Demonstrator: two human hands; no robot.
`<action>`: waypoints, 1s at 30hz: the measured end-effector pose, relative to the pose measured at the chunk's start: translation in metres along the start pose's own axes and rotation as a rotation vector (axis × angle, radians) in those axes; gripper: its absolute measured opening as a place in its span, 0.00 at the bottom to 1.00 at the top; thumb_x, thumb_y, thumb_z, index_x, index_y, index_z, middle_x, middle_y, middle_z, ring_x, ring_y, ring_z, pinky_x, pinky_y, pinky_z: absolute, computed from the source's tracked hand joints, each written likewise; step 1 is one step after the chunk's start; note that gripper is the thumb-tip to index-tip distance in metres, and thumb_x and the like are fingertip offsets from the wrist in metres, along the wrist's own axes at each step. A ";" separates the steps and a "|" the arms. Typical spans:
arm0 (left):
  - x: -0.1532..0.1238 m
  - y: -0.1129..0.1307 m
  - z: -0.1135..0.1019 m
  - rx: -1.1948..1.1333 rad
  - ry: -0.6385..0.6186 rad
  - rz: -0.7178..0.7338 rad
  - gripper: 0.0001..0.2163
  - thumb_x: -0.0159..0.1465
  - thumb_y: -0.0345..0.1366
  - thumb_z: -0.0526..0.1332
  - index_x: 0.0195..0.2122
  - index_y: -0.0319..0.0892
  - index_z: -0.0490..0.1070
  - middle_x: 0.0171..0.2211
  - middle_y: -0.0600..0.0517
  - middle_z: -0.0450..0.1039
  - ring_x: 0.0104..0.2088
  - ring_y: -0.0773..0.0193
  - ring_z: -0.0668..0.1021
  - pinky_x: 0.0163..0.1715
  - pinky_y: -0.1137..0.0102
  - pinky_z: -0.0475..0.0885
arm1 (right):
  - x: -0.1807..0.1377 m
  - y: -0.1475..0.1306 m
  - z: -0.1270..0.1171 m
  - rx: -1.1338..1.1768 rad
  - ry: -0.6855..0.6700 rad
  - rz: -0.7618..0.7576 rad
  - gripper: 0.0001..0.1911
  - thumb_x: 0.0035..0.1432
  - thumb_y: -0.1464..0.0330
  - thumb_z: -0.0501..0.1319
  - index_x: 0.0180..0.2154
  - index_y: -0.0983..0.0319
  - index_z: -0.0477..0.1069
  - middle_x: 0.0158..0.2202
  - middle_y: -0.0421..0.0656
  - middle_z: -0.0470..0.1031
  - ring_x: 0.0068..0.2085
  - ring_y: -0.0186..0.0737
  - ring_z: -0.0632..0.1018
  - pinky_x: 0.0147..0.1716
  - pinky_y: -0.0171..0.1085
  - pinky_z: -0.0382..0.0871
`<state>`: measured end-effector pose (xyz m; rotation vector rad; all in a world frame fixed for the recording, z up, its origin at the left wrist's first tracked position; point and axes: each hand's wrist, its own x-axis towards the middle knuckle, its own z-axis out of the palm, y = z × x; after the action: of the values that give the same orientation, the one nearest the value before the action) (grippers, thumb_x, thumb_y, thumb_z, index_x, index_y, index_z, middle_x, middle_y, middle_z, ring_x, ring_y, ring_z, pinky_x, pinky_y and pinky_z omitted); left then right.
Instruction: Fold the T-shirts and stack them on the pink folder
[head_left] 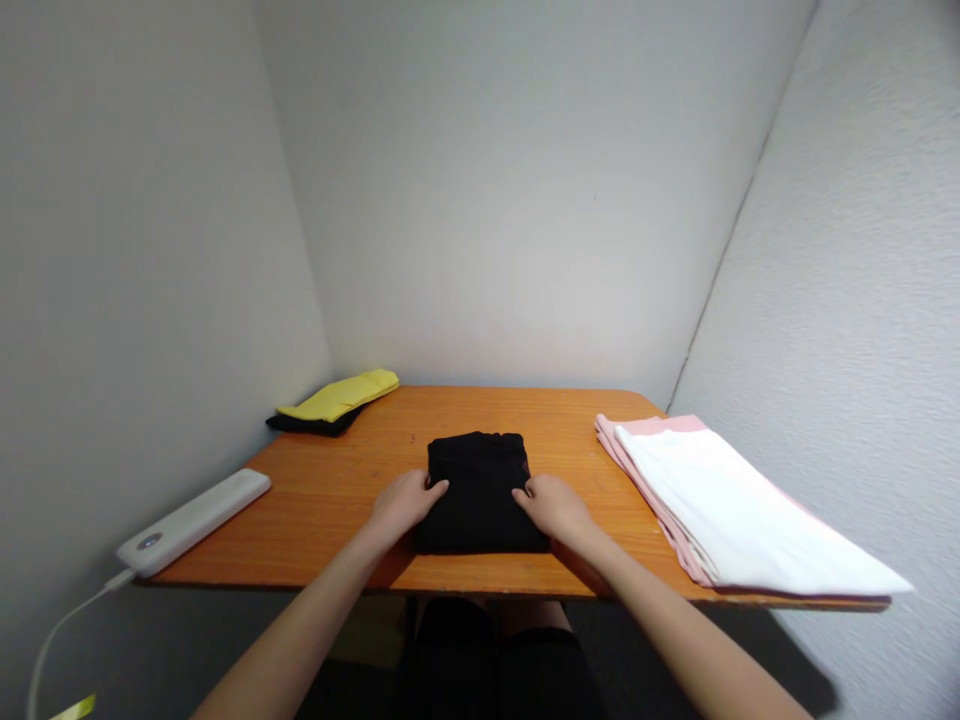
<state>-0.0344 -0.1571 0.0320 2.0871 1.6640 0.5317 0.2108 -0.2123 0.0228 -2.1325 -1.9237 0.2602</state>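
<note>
A black garment [480, 500], folded into a compact rectangle, lies flat near the front edge of the table. My left hand [405, 500] grips its left side, thumb resting on top and fingers mostly hidden beside or beneath the cloth. On the opposite side, my right hand [555, 508] holds the cloth the same way, its thumb over the edge. A small reddish mark shows at the garment's right edge, just above my right thumb. Whether the cloth is lifted at its sides, I cannot tell.
Folded white cloth [720, 510] lies over pink cloth [675, 425] at the table's right, reaching past its edge. Yellow cloth [345, 395] rests on black cloth [311, 425] at the back left. A white power bank [199, 520] with a cable [71, 615] sits front left. Walls surround the wooden table [480, 405].
</note>
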 end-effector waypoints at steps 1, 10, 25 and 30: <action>-0.001 0.000 0.000 0.031 0.006 -0.006 0.16 0.63 0.49 0.58 0.32 0.40 0.73 0.32 0.43 0.78 0.35 0.50 0.79 0.33 0.65 0.70 | -0.004 -0.004 -0.001 -0.055 0.023 0.013 0.19 0.64 0.59 0.54 0.32 0.65 0.76 0.35 0.57 0.78 0.38 0.55 0.79 0.36 0.46 0.70; -0.007 0.028 0.002 0.452 0.247 0.575 0.19 0.70 0.40 0.47 0.58 0.44 0.67 0.65 0.47 0.60 0.66 0.55 0.60 0.64 0.56 0.54 | -0.012 -0.034 0.003 -0.101 0.215 -0.426 0.29 0.68 0.60 0.51 0.64 0.69 0.58 0.67 0.55 0.53 0.68 0.54 0.52 0.64 0.51 0.50; 0.010 0.003 0.046 0.455 0.021 0.463 0.29 0.69 0.47 0.42 0.68 0.38 0.50 0.70 0.51 0.39 0.70 0.55 0.42 0.65 0.52 0.52 | -0.018 -0.026 0.018 0.042 0.028 -0.317 0.41 0.66 0.46 0.43 0.68 0.67 0.45 0.70 0.52 0.36 0.69 0.55 0.36 0.66 0.55 0.37; -0.019 -0.004 0.054 0.301 0.042 0.481 0.29 0.67 0.48 0.43 0.66 0.41 0.56 0.70 0.50 0.46 0.70 0.54 0.46 0.65 0.51 0.52 | -0.051 -0.020 0.008 0.080 0.035 -0.367 0.40 0.66 0.46 0.43 0.68 0.66 0.47 0.70 0.50 0.38 0.69 0.53 0.39 0.66 0.53 0.38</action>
<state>-0.0126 -0.1791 -0.0158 2.7378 1.3209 0.4922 0.1838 -0.2606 0.0192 -1.6817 -2.1941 0.2193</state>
